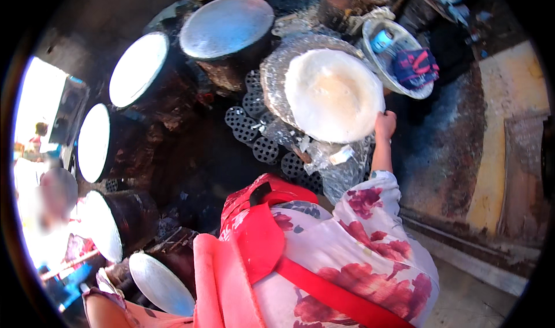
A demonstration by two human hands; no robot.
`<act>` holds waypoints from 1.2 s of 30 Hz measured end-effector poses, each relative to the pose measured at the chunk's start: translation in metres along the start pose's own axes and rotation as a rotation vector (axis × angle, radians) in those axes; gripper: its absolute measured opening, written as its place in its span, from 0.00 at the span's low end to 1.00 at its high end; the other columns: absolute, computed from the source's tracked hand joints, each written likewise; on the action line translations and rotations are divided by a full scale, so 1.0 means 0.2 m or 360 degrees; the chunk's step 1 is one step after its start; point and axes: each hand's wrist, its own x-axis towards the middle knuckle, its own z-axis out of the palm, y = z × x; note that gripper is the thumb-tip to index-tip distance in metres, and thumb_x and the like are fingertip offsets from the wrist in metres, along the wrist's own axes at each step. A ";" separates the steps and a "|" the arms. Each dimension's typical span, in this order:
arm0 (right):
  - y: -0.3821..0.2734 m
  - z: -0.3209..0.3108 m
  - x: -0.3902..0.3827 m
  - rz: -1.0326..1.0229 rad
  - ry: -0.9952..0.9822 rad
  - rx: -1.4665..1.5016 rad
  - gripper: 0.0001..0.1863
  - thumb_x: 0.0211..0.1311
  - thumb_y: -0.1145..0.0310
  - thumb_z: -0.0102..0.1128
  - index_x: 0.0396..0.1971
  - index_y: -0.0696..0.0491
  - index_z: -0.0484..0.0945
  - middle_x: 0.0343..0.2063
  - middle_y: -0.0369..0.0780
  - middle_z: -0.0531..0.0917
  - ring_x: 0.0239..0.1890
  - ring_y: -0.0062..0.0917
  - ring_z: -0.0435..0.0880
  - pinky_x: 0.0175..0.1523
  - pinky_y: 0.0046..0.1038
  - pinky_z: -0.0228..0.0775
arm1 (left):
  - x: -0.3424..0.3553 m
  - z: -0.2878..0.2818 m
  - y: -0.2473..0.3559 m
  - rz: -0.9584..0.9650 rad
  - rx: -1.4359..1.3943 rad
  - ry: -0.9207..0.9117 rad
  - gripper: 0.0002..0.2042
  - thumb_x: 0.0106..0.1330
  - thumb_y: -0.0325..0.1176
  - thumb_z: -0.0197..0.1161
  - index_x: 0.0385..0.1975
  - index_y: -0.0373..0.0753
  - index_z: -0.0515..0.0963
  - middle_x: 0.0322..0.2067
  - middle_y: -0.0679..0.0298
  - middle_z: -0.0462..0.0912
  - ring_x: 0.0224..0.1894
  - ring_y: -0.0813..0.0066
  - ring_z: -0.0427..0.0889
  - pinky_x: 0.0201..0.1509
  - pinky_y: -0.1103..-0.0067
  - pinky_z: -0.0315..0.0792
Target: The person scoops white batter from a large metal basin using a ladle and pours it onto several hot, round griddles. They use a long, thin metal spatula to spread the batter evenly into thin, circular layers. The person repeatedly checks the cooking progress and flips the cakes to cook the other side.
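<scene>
My right hand [385,125] reaches forward from a floral sleeve and grips the near right edge of a thin, white round sheet [332,94]. The sheet lies on a round tray wrapped in clear plastic [276,68]. My left hand is out of the picture; only a bare stretch of arm [107,312] shows at the lower left edge. A red strap [324,287] and a pink cloth [217,282] cross my chest and shoulder.
Several round pale lids on dark stoves curve along the left: [228,24], [139,68], [92,143]. Black honeycomb coal cakes [254,125] lie beside the tray. A clear bowl [374,61] with a blue and red cloth stands at the back right. Another person [49,204] is at the far left.
</scene>
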 end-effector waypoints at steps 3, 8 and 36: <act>-0.09 -0.21 -0.12 -0.0396 0.0574 -0.0541 0.25 0.53 0.66 0.56 0.51 0.62 0.67 0.51 0.51 0.72 0.55 0.41 0.70 0.55 0.39 0.65 | 0.01 -0.05 -0.03 0.0068 -0.0056 -0.0048 0.10 0.57 0.29 0.57 0.37 0.33 0.75 0.34 0.59 0.80 0.35 0.66 0.79 0.41 0.76 0.72; -0.65 0.24 -0.52 -0.1410 0.0072 -0.0057 0.22 0.53 0.68 0.57 0.48 0.60 0.68 0.48 0.50 0.73 0.51 0.43 0.71 0.55 0.40 0.64 | -0.24 0.28 0.17 0.0112 0.0115 0.0483 0.10 0.56 0.29 0.59 0.36 0.32 0.77 0.35 0.58 0.81 0.35 0.65 0.80 0.40 0.77 0.73; 0.69 0.11 -3.94 -0.3719 -0.3369 -0.1712 0.23 0.51 0.58 0.56 0.39 0.62 0.76 0.33 0.54 0.80 0.41 0.45 0.80 0.47 0.39 0.70 | -1.41 2.55 -2.24 0.1839 -0.1529 0.4752 0.28 0.63 0.58 0.51 0.52 0.40 0.66 0.41 0.62 0.75 0.41 0.70 0.75 0.42 0.74 0.72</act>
